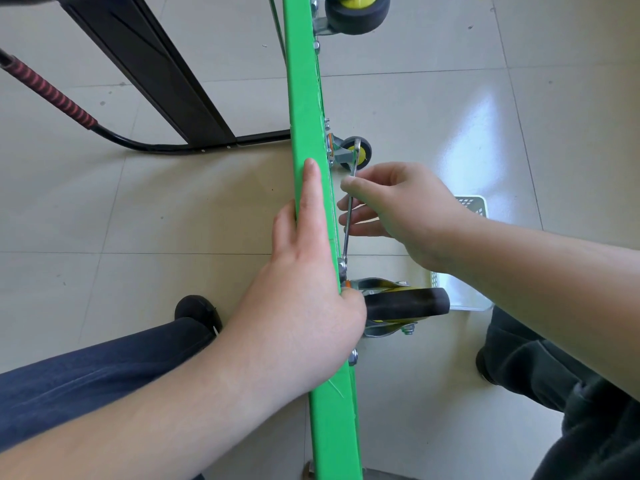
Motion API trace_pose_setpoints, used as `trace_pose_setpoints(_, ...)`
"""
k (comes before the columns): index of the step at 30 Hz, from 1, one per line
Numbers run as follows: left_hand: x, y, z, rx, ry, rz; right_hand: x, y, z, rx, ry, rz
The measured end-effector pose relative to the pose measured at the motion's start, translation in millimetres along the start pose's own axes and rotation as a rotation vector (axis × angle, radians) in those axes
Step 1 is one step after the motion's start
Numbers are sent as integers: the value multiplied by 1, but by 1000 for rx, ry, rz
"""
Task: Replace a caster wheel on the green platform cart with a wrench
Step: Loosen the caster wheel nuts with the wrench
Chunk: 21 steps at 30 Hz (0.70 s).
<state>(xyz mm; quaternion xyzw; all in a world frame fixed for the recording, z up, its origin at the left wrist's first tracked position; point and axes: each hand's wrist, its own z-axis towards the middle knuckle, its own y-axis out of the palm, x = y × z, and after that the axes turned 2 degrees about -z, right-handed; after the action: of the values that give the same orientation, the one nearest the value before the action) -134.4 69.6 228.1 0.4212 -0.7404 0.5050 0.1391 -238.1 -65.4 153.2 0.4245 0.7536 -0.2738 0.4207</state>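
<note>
On the pale tiled floor (450,98), the green metal platform cart (304,98) stands tipped on its edge, its narrow rim running from the top of the view down to the bottom, with its wheels sticking out to the right. Left of the cart stands a black metal frame (145,64), with a curved black bar wrapped in a red-and-black ribbed grip (52,93) beside it. A white perforated plastic basket (474,206) sits on the floor right of the cart, mostly hidden behind the right forearm.

The left hand (304,289) lies along the cart's rim, index finger stretched straight up the green edge, thumb curled round the right side just beside the nearest caster. That near black-tyred caster wheel in its silver bracket (405,303) is mounted on the cart's underside. Further up are a small grey caster wheel with a yellow hub (362,155) and, at the top, a larger black wheel with a yellow hub (356,10).

The right hand (394,206) pinches the slim silver wrench (349,209) between thumb and curled fingers at mid-shaft. The wrench runs nearly parallel to the cart, its lower end at the hardware above the near caster's bracket, its upper end overlapping the small grey wheel.
</note>
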Motion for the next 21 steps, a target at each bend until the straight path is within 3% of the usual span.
trace_pose_setpoints(16,-2,0,-1,3,4,-15,17,-8,-59,-81,-410,-96)
trace_pose_setpoints(21,-2,1,0,10,5,-20,20,-9,-67,-98,-459,-95)
